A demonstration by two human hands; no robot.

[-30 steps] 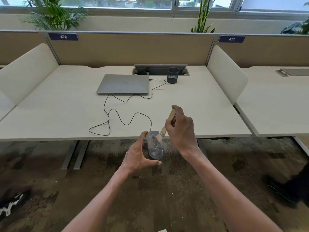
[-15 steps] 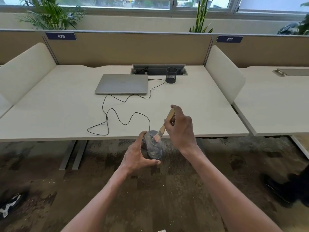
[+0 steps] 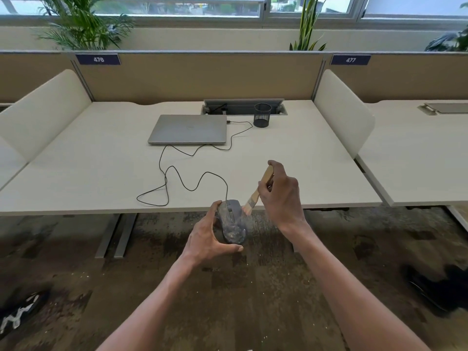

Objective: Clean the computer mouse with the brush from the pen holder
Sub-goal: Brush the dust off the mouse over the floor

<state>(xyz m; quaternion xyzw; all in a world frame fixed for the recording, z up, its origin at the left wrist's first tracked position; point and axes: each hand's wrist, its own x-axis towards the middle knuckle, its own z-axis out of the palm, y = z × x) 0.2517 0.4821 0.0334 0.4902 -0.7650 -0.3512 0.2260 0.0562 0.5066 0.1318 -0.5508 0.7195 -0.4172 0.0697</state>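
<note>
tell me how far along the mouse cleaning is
Done: the brush is out of the pen holder. In hand: the left hand holds the mouse off the desk edge, the right hand sets bristles at its side. Left: pale dust still mottles the shell.

A long pale bench (image 3: 101, 178) stands on grey metal legs (image 3: 116, 234) over a dark, mottled carpet floor (image 3: 253, 300), and rounded cream side screens (image 3: 43, 115) separate it from the neighbour places. Behind it runs a tan partition wall (image 3: 202, 77) with two dark blue number plates (image 3: 98, 59) (they read 476 and 477), and a grey cable hatch (image 3: 243, 106) is open at the back edge of the bench. Above the partition there is a row of windows (image 3: 182, 6) that gives daylight, with green leafy plants (image 3: 83, 24) standing in front of the glass.
</note>
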